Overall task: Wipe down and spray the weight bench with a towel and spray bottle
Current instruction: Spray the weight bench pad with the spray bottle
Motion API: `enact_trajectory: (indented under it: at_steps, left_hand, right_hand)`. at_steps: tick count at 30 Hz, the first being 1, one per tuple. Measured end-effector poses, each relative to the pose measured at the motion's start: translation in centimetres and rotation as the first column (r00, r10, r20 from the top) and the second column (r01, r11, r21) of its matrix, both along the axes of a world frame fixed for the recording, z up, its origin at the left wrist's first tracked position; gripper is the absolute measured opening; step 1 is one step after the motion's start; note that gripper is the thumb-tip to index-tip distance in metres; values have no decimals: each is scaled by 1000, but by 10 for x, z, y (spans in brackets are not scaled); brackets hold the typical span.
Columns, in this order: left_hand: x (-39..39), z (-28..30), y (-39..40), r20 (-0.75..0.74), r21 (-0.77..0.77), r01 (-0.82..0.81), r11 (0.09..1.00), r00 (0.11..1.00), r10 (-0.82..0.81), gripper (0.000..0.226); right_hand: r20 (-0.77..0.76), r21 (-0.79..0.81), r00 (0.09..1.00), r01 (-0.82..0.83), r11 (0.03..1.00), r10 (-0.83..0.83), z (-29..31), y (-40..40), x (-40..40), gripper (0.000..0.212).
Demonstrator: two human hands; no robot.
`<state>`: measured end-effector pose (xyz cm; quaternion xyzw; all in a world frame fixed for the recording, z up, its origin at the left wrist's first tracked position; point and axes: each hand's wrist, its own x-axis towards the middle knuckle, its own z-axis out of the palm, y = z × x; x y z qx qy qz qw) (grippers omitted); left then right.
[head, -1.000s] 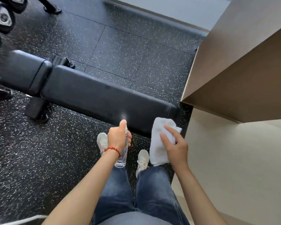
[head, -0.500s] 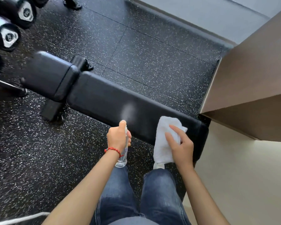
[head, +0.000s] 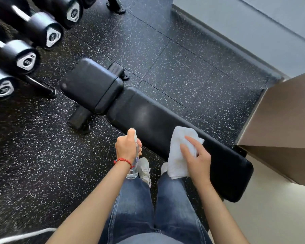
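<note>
Weight bench (head: 148, 120) lies just ahead of both hands, long axis running far-left to near-right. Spray bottle (head: 135, 161) is gripped in left hand (head: 126, 148); towel (head: 179, 152) is pinched by right hand (head: 197, 157) (nearer the surface's near-right end).

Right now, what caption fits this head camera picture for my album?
Left hand sprays clear plastic bottle at black padded weight bench; right hand holds white cloth towel.

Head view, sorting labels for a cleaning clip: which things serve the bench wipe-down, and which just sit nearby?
Job: long black padded weight bench; clear plastic spray bottle in left hand; white folded towel in right hand.
Nearby: black racked dumbbells; beige wall block; white cable.
</note>
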<state>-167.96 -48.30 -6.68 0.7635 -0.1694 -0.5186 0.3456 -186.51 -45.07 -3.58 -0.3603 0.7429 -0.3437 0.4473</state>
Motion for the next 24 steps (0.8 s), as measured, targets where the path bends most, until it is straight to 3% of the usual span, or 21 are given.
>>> enact_trajectory:
  at_steps: [8,18,24]
  left_hand:
    - [57,5,-39,-39,-23,-184,983,982,183,54]
    - [139,0,-107,32,-13,-373,928,927,374,60]
    - [193,13,-156,22,-14,-432,902,901,433,50]
  right_hand:
    - [35,-23,987,-159,987,159,-2,-63,64,25]
    - [26,-49,931,-363,930,365,-11,-164,149,25]
    - [12,-55,891,-452,891,453,-7,-219,199,25]
